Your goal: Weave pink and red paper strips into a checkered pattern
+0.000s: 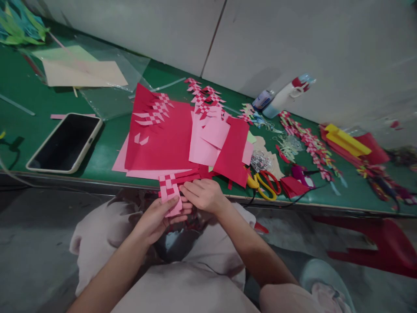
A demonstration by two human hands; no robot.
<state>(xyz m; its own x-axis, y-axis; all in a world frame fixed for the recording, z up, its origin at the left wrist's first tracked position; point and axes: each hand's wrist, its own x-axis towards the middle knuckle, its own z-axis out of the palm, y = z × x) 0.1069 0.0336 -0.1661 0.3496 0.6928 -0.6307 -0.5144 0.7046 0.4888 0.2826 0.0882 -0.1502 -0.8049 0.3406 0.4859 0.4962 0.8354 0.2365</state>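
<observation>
Below the table's front edge, my left hand (159, 219) grips a piece of woven paper (169, 184) in pink and red checks, thumb on top and fingers underneath. Loose red strips stick out of its right side. My right hand (205, 195) is closed at the same piece's right edge, fingers bent together against it; the fingertips are partly hidden. Just beyond lies a large red paper sheet (159, 148) bearing small woven pieces (158, 111) and white scraps. Pink sheets (203, 143) and a folded red sheet (231, 152) overlap beside it.
A phone (65, 143) lies left on the green table (114, 139). Yellow-handled scissors (265, 187) and a silver pile of small parts (260, 161) sit right of the paper. Woven chains (306, 139), a white bottle (286, 95) and a yellow strip (347, 139) lie farther right.
</observation>
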